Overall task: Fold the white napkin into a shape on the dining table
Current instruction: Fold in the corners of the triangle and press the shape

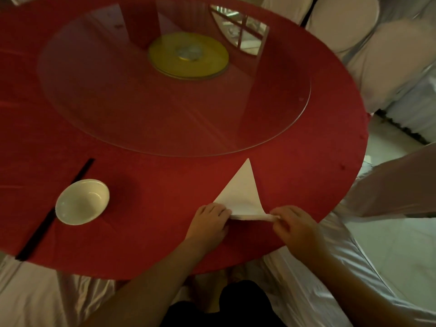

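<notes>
The white napkin (244,193) lies on the red round dining table (146,208), folded into a triangle whose tip points away from me. Its near edge is rolled into a thin band. My left hand (208,223) pinches the left end of that rolled edge. The fingers of my right hand (292,226) are closed on its right end. Both hands rest close to the table's near rim.
A white bowl (82,201) sits at the left, beside a pair of black chopsticks (54,210). A glass turntable (174,79) with a yellow hub (188,55) covers the table's middle. Chairs in pale covers (387,50) stand at the right.
</notes>
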A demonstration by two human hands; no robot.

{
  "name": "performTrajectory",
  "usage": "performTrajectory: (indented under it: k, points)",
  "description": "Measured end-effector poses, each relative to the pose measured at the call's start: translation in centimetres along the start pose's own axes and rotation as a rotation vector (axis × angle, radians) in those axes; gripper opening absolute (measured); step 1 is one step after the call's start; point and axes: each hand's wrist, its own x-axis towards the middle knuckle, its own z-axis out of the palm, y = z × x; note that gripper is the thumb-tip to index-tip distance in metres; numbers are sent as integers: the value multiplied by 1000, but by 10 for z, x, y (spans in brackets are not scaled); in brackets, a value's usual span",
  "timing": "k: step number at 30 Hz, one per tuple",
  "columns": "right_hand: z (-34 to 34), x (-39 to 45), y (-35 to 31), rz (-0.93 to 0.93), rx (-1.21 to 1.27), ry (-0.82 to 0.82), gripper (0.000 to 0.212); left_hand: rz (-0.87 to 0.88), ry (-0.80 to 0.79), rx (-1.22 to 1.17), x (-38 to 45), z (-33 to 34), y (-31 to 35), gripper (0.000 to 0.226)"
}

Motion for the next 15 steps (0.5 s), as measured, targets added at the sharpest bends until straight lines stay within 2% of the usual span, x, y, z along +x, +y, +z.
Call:
performTrajectory:
  k: [3,6,10,15]
  points:
    - [-4,38,6,124,160,-42,28,-62,-10,-46,4,-1,-3,37]
    - [6,82,14,195,291,-67,35,-162,68,-161,9,-1,-1,27]
    - [31,134,32,321,409,-147,34,-322,88,-228,22,-3,3,35]
    - [63,174,54,258,411,-273,32,-456,78,-269,38,-5,3,39]
